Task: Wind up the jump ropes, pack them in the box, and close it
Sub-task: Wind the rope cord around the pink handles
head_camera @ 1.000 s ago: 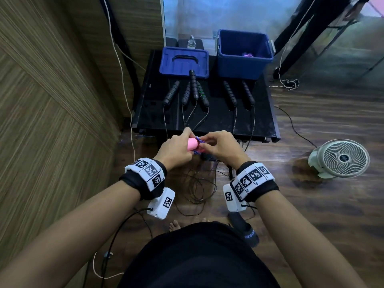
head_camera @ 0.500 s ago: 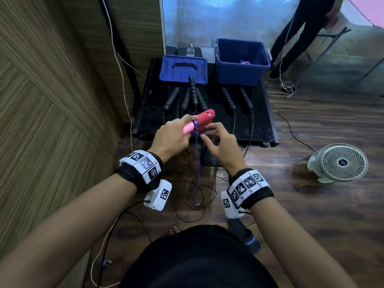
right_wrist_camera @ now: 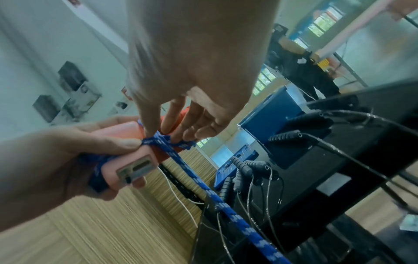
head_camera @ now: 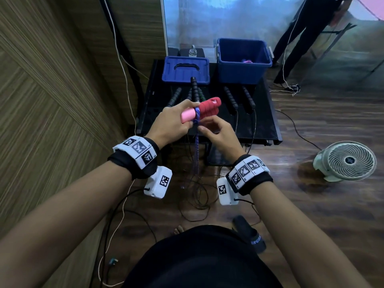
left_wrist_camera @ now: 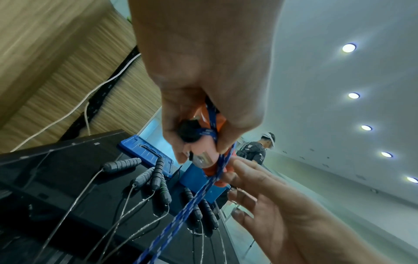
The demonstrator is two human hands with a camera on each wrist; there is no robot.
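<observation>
A person stands over a low black bench [head_camera: 266, 121], the left hand [head_camera: 170, 123] wrapped around the pink and red handles [head_camera: 199, 110] of a jump rope held side by side above the bench's near edge. The blue rope [head_camera: 196, 146] is looped around the handles where pink meets red and hangs down toward the floor. The right hand [head_camera: 218, 133] sits just below the handles, its fingertips [right_wrist_camera: 150, 131] touching the blue loop, the other fingers loosely spread; whether it pinches the rope cannot be told. On the bench lie several black-handled ropes [head_camera: 230, 97], their thin cords trailing over the front edge. Behind them stands an open blue box [head_camera: 243, 69] with something pink inside, its lid [head_camera: 185, 69] flat beside it. A small fan [head_camera: 347, 161] rests on the wooden floor to the right.
</observation>
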